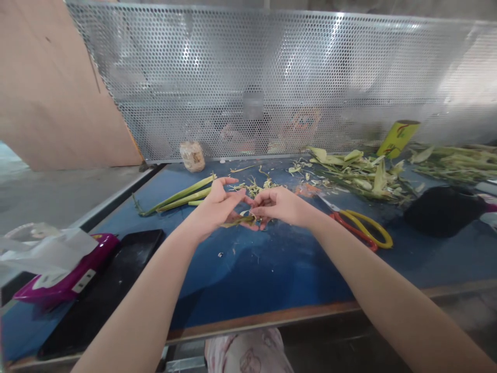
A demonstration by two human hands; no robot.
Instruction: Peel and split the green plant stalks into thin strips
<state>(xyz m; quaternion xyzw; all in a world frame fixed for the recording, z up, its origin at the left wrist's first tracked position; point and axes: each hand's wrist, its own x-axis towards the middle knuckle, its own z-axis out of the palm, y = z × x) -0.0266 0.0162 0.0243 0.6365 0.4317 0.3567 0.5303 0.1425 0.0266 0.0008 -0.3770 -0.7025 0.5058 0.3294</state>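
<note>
Both hands meet over the blue worktop (248, 280), working on a small yellowish-green plant piece (235, 223). My left hand (222, 208) is closed on it, with the index finger raised and its strip-like end poking out below the palm. From the right, my right hand (280, 205) pinches the same piece with thumb and fingertips; the pinched part is mostly hidden. Just beyond the fingers lies a heap of pale plant scraps (254, 187). Several long green stalks (182, 199) lie left of my left hand. Scissors (359, 224) with red and yellow handles rest beside my right forearm.
A pile of leafy trimmings (361, 173) lies at the back right, near a yellow-green cylinder (396, 139). A black object (442, 211) sits far right. At left are a black tray (104, 290) and a purple device (70, 274). A perforated metal panel (233, 77) closes the back.
</note>
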